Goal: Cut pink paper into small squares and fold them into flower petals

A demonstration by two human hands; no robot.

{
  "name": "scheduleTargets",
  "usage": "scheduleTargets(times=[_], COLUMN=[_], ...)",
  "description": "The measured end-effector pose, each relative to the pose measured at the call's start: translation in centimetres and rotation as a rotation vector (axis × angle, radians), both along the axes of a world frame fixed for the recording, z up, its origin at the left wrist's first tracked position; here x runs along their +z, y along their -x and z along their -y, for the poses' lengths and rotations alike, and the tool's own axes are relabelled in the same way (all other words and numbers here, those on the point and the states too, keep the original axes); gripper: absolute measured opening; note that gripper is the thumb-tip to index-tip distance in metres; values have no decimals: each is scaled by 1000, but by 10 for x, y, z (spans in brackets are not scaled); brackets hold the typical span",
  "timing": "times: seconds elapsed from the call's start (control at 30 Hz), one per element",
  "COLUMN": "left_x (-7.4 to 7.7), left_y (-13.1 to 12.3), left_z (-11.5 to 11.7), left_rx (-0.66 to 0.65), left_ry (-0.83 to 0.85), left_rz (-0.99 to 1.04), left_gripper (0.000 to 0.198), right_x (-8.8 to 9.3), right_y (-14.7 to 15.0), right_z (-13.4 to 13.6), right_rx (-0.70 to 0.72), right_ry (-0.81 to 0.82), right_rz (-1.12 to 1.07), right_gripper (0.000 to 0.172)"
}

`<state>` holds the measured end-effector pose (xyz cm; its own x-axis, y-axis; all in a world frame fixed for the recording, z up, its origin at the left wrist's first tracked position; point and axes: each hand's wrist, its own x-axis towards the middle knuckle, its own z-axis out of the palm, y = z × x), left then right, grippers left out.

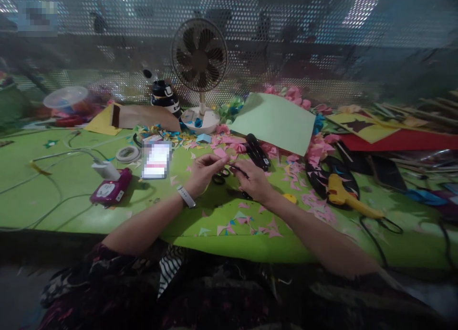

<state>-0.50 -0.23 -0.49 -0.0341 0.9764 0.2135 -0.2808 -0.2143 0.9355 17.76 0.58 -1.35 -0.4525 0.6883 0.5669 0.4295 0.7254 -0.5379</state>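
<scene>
My left hand point(205, 171), with a pale band at the wrist, pinches a small piece of pink paper point(221, 153) above the green table. My right hand point(250, 177) is closed just to the right, close to the same paper. A thin dark thing shows at its fingertips, too small to name. Dark looped handles point(219, 179), like those of scissors, lie below and between the hands. A black stapler point(256, 151) lies just beyond my right hand. Pink paper scraps point(270, 227) are scattered on the table in front of me.
A fan point(199, 58) stands at the back beside a dark bottle point(165, 96). Pale green paper point(277, 122) leans over pink scraps. A yellow glue gun point(343, 196) lies right; a phone point(156, 159), tape roll point(128, 154) and purple corded device point(112, 186) lie left.
</scene>
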Motion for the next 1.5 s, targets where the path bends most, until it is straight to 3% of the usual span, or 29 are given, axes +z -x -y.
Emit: scheduleTargets(times=[0.2,0.4,0.47,0.57,0.63,0.87,1.0,1.23,1.5], left_x=[-7,-6,-5,-4,-4,-6,-6,-7,-8], left_y=[2,2,2,2,2,2,3,1,-1], left_z=[-5,-6,-5,-5,-5,-6,-6,-5,-4], left_rx=[-46,-81,-37,35,44,47,66,-47,-91], left_ry=[26,109,95,57,40,23,15,95,172], left_rz=[-5,30,18,-13,-26,-79,-67,-11,123], left_gripper=[37,38,39,40,40,39,42,41,45], right_x=[2,6,7,7,5,3,3,8,12], right_y=[-3,-3,-2,-1,0,-2,-2,0,2], right_z=[-7,-2,-1,-1,-2,-6,-6,-5,-1], right_rx=[54,90,89,35,21,24,22,49,89], right_ry=[94,476,439,194,112,181,120,240,209], right_rz=[-42,-77,-90,-91,-77,-57,-46,-68,-103], right_gripper=[22,31,34,33,29,31,33,27,23])
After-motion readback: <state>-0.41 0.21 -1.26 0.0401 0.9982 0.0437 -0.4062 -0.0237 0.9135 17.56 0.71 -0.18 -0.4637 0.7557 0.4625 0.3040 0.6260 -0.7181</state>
